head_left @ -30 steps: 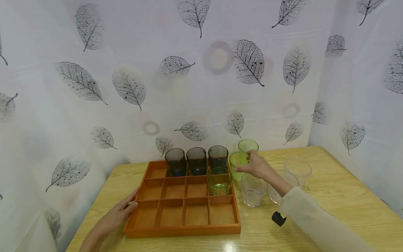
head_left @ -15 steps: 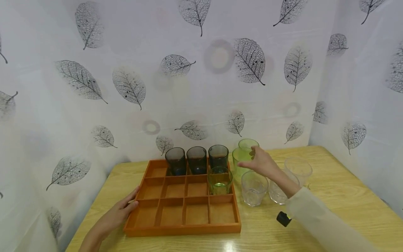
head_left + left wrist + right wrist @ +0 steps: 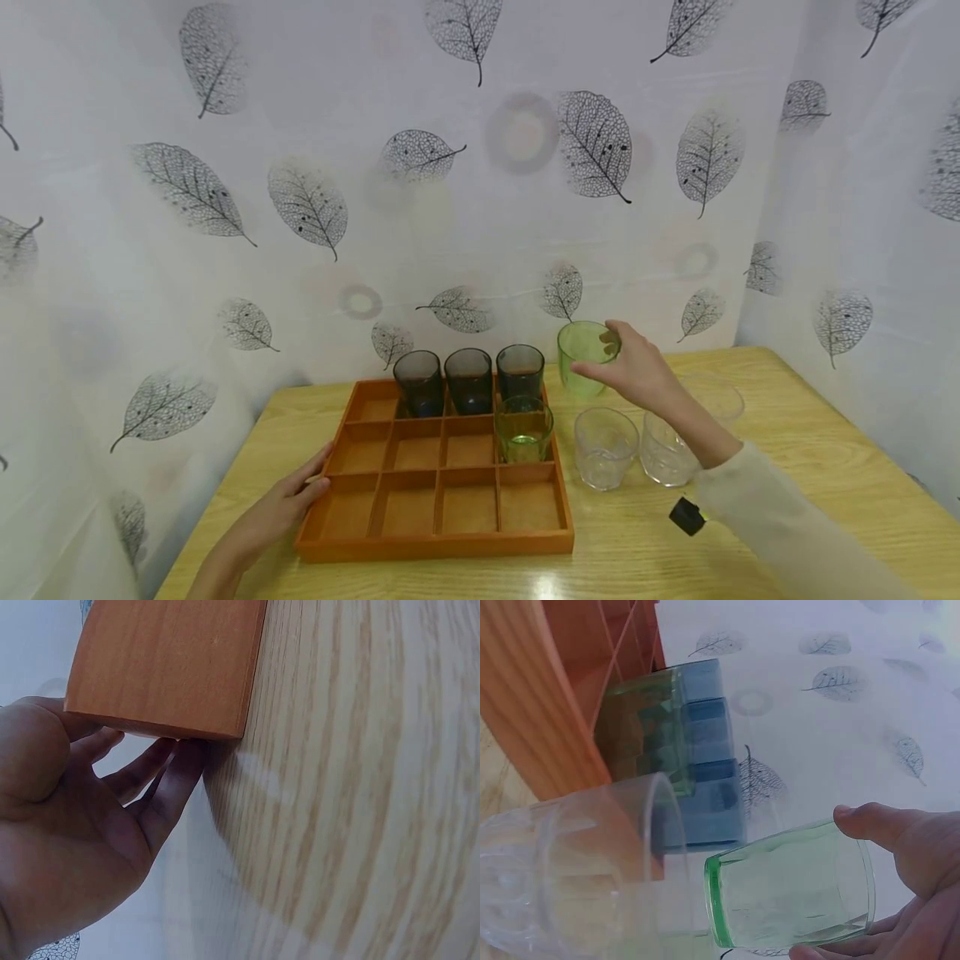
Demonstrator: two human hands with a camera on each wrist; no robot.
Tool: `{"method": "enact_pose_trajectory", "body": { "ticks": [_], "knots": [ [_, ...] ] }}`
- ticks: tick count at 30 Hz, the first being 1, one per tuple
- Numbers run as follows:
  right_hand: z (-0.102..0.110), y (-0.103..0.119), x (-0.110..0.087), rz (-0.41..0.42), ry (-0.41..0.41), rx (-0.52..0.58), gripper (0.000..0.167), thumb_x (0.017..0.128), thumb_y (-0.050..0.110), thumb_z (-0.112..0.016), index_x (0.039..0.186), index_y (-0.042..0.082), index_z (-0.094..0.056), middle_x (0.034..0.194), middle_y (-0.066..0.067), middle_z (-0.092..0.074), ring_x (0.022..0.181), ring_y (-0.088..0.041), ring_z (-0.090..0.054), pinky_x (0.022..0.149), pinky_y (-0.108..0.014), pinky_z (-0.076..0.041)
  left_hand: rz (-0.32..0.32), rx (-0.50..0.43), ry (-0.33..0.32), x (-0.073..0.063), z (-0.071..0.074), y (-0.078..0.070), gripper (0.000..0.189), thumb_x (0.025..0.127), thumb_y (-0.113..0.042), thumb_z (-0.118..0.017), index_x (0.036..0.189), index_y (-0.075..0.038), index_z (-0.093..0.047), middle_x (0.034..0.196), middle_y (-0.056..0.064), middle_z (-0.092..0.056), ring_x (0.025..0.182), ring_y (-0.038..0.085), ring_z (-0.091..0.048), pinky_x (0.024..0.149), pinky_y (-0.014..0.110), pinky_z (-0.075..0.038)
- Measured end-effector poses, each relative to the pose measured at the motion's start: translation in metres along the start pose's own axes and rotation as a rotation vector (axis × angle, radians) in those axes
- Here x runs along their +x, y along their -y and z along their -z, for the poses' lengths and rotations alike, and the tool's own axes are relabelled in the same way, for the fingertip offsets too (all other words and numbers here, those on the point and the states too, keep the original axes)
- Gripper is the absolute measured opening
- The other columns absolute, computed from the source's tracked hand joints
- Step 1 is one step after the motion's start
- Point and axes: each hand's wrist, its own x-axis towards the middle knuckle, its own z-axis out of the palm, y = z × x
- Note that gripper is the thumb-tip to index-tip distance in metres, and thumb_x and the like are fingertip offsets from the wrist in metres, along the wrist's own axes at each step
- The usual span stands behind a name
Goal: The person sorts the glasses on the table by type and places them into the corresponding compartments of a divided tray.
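My right hand (image 3: 637,371) holds a green glass (image 3: 581,358) near its rim, thumb on one side and fingers on the other, beyond the back right corner of the tray. The right wrist view shows this green glass (image 3: 791,889) tilted in the grip. My left hand (image 3: 273,512) grips the left edge of the orange compartment tray (image 3: 435,552); in the left wrist view its thumb lies at the rim and its fingers (image 3: 176,780) against the outer wall. Three dark glasses (image 3: 470,387) stand in the tray's back row. Another green glass (image 3: 523,433) stands in the middle row's right compartment.
Clear glasses stand right of the tray, one (image 3: 606,450) near its side, another (image 3: 666,454) beside the right forearm, one (image 3: 716,396) partly behind it. A small black object (image 3: 687,517) is near the right sleeve. A leaf-patterned curtain (image 3: 360,208) hangs behind the wooden table (image 3: 615,558).
My right hand has taken hold of the nearer green glass and moved it up and back, so it now overlaps where the farther green glass showed. My left hand has stayed at the tray.
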Motion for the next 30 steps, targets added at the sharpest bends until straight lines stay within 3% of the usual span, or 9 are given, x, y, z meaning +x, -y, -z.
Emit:
{"method": "enact_pose_trajectory", "body": {
  "ticks": [12, 21, 26, 30],
  "knots": [
    [0.000, 0.037, -0.016, 0.080, 0.022, 0.103, 0.099, 0.092, 0.043, -0.079, 0.159, -0.007, -0.027, 0.140, -0.025, -0.054, 0.122, -0.043, -0.054, 0.097, -0.058, -0.049, 0.010, -0.013, 0.007, 0.000, 0.000, 0.002, 0.067, 0.114, -0.030, -0.042, 0.167, -0.008, -0.008, 0.169, 0.025, -0.002, 0.153, 0.049, -0.004, 0.117, 0.063, -0.027],
    [-0.020, 0.060, -0.018, 0.140, 0.070, 0.148, 0.090, 0.089, 0.039, -0.081, 0.156, -0.001, -0.037, 0.129, -0.019, -0.059, 0.093, -0.026, -0.058, 0.079, -0.039, -0.052, 0.008, -0.006, 0.008, -0.001, 0.000, 0.002, 0.067, 0.114, -0.031, -0.042, 0.167, -0.009, -0.007, 0.169, 0.026, -0.002, 0.152, 0.049, -0.005, 0.116, 0.062, -0.031],
    [-0.034, 0.075, -0.019, 0.135, 0.105, 0.169, 0.091, 0.087, 0.041, -0.082, 0.157, 0.002, -0.038, 0.136, -0.018, -0.058, 0.088, -0.026, -0.061, 0.075, -0.039, -0.054, 0.007, -0.020, 0.012, 0.000, 0.000, 0.002, 0.068, 0.114, -0.030, -0.042, 0.167, -0.009, -0.007, 0.169, 0.026, -0.001, 0.152, 0.049, -0.005, 0.116, 0.063, -0.029],
    [-0.048, 0.084, -0.016, 0.156, 0.115, 0.155, 0.090, 0.086, 0.043, -0.083, 0.155, 0.003, -0.042, 0.139, -0.017, -0.059, 0.090, -0.024, -0.062, 0.080, -0.042, -0.055, 0.005, -0.032, 0.016, 0.001, 0.001, 0.002, 0.068, 0.114, -0.030, -0.042, 0.167, -0.009, -0.006, 0.170, 0.025, 0.000, 0.153, 0.048, -0.004, 0.116, 0.063, -0.028]
  ]
}}
